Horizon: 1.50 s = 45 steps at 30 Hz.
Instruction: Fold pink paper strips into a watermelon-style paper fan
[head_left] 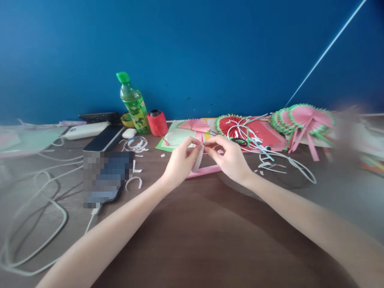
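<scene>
My left hand [180, 162] and my right hand [229, 158] meet above the brown table [192, 240], fingers pinched together. Between them they hold a thin white paper strip [198, 160] that curves down from the fingertips. Under the hands lies a folded pink paper piece [205, 171]. Just behind them sit a pink pleated paper fan [195, 125] on pale green paper and a red and green pleated fan [229, 125] with white strips over it.
A green bottle [133, 103] and a red thread spool [157, 122] stand by the blue wall. A phone [105, 176] with white cables [36, 224] lies at left. Stacked pink-green fans [303, 119] and loose white paper strips [285, 164] lie at right. Black scissors [240, 141] rest near the red fan.
</scene>
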### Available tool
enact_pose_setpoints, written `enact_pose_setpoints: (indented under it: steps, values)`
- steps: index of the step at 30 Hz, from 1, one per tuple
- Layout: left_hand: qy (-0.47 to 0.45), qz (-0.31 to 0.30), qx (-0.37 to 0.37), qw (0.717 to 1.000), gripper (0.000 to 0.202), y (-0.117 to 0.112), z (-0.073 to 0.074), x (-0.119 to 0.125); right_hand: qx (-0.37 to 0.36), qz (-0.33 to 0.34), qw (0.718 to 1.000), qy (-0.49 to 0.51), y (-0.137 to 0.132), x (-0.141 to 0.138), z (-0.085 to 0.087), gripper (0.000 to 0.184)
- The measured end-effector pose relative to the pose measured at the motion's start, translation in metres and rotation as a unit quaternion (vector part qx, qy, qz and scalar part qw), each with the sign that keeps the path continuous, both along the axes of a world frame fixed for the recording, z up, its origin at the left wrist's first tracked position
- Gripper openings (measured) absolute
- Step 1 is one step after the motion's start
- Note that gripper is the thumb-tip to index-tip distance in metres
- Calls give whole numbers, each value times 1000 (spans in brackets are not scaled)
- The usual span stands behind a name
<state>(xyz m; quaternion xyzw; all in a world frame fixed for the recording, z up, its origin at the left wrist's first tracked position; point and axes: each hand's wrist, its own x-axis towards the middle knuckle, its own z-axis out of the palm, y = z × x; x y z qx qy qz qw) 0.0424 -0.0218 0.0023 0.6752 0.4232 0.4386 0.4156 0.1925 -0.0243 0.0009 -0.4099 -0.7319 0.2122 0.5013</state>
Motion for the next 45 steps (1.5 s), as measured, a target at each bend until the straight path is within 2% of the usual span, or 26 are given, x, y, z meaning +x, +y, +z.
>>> enact_pose_setpoints:
  steps: [4, 10, 12, 16, 18, 20, 22, 27, 30, 45]
  values:
    - [28, 22, 29, 999, 11, -1, -1, -1, 45, -20, 998, -48, -3, 0, 4, 10]
    - [184, 64, 93, 976, 15, -7, 10, -1, 109, -41, 986, -123, -2, 5, 6, 11]
    - [264, 90, 139, 950, 16, -10, 15, 0, 124, -43, 980, -150, -2, 6, 6, 12]
    - [401, 128, 234, 876, 18, -13, 21, 0, 146, -45, 969, -194, -5, 6, 7, 15]
    - [431, 127, 281, 848, 19, -14, 23, -1, 148, -47, 966, -205, -7, 5, 8, 17]
    - [441, 115, 310, 834, 20, -13, 25, -2, 149, -43, 964, -214, -8, 5, 10, 17]
    - [433, 94, 304, 843, 19, -12, 27, -3, 154, -35, 963, -218, -9, 5, 11, 17]
    - [313, 18, 207, 927, 13, -4, 26, -6, 202, -23, 957, -207, -8, 5, 11, 20]
    - [246, -18, 171, 954, 12, -1, 25, -6, 238, -17, 951, -198, -6, 5, 8, 19]
    - [84, -37, 58, 994, 11, -1, 18, -2, 360, -25, 904, -227, -3, 7, -1, 16]
